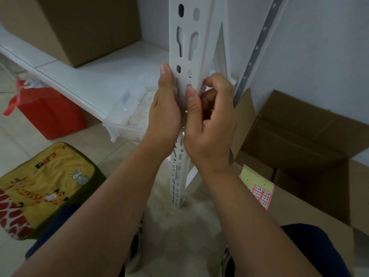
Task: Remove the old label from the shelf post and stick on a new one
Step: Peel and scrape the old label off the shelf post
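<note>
The white slotted shelf post [188, 47] stands upright in the middle of the view. My left hand [164, 112] grips its left edge, thumb pointing up along the metal. From the right, my right hand [209, 124] holds the post, with the thumb pressed on the front face and the fingers curled around the right edge. Both hands cover that stretch of the post, and no label shows on it. A sheet of red labels with handwritten numbers [259, 190] lies on a cardboard box at lower right.
A big cardboard box [83, 27] sits on the white shelf board [89, 80]. Below it are a clear plastic bin [127, 118], a red bag [46, 110] and a yellow giraffe cushion [44, 186]. Open cardboard boxes [299, 140] and a perforated metal strip [257, 45] stand at right.
</note>
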A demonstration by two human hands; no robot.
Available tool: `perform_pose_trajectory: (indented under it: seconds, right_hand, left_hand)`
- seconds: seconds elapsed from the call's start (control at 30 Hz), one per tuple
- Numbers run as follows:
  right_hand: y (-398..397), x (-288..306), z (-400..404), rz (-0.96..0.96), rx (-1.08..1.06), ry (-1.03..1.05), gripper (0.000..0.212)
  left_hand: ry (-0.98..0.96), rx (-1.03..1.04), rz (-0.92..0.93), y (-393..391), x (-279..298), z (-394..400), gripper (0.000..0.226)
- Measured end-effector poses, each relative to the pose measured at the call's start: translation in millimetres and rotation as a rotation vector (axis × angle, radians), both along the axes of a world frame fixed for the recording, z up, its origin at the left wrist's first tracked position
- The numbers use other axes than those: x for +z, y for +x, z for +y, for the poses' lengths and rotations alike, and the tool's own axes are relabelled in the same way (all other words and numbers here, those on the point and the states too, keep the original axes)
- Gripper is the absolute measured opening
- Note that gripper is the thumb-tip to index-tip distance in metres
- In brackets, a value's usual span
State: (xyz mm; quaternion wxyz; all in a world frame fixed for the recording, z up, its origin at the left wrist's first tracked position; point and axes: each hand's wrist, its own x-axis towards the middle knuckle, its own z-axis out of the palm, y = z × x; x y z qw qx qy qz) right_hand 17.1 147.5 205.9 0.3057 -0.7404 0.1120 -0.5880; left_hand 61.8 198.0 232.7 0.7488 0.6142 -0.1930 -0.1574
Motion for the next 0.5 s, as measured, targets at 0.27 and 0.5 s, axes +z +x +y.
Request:
perform_pose_trajectory:
  seconds: [0.27,0.5]
  right_hand:
    - [-4.6,3.5,-5.1,0.049,0.049,-0.020,0.014]
    - [-4.1,0.3,-2.8,0.031,0.048,0.012,0.012]
  left_hand:
    - [-0.048,-0.062,0.031,6.5,-5.4,1.5,0.053]
    - [-0.018,-0.071,0.016,8.8,-6.6,2.6,0.055]
